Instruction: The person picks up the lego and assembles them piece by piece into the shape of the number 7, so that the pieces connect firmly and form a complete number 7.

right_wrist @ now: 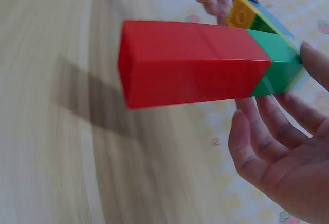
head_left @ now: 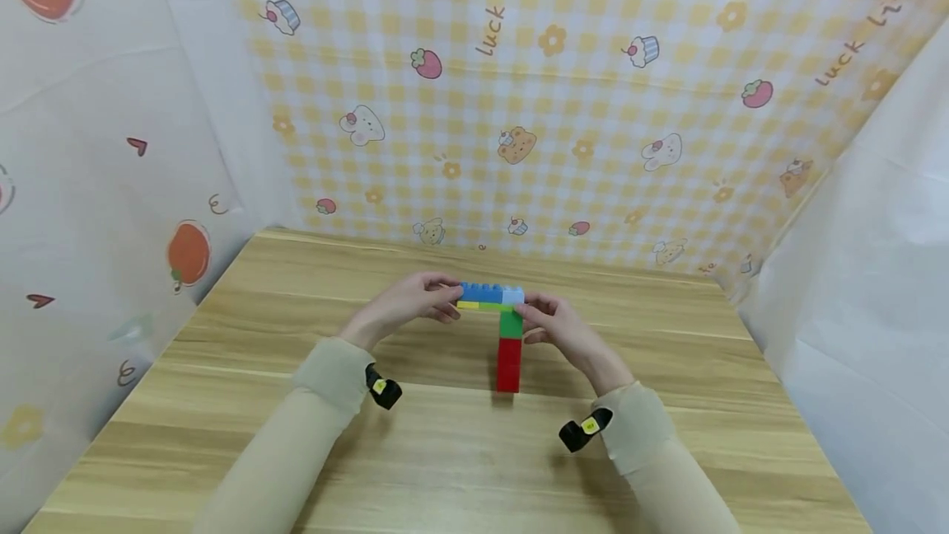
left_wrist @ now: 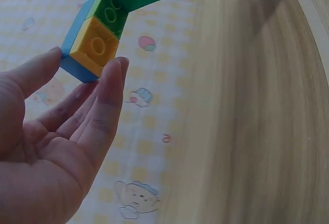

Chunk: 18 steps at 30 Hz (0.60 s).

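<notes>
Above the wooden table (head_left: 296, 402), your block tower (head_left: 508, 353) hangs upright. Its bar runs left-right between your hands: left hand (head_left: 415, 302) pinches one end, right hand (head_left: 552, 324) grips the other.

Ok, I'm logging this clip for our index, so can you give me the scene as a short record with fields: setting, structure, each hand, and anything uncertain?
setting: light wooden table, yellow checked cloth backdrop
structure: T-shaped plastic brick build; red column under a green brick, with a blue, yellow and green crossbar on top
left hand: fingertips pinch the crossbar's yellow and blue end
right hand: fingers at the green brick and the crossbar's other end
uncertain: whether the column's base rests on the table
</notes>
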Each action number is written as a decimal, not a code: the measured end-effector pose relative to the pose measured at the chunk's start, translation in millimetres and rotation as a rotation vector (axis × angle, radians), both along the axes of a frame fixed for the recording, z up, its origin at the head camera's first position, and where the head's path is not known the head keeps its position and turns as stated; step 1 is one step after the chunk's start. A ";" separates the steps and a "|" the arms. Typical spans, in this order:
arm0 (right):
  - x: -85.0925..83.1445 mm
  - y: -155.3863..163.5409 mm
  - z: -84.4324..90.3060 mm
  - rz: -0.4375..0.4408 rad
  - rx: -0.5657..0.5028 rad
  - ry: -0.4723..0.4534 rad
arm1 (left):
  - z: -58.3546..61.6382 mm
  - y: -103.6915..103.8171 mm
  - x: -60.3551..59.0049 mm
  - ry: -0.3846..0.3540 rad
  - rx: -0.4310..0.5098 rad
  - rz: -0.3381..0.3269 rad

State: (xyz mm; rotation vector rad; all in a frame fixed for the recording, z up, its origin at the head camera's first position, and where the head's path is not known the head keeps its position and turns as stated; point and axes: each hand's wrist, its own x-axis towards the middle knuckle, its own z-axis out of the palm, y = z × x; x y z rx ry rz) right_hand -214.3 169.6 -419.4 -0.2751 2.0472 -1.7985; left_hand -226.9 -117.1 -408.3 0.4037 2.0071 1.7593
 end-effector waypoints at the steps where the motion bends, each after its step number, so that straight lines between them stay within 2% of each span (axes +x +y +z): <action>1: -3.2 0.6 -0.7 -0.016 -0.004 -0.020 | -2.1 2.8 -3.7 -0.010 0.007 0.007; 9: -24.9 0.1 -17.5 -0.133 0.036 -0.104 | -26.7 20.0 -29.6 -0.030 -0.001 0.019; 15: -33.5 -3.9 -29.7 -0.199 0.091 -0.094 | -39.0 33.3 -40.5 -0.096 -0.020 0.088; 18: -36.4 -5.6 -35.5 -0.202 0.119 -0.078 | -44.1 38.1 -43.9 -0.114 -0.031 0.127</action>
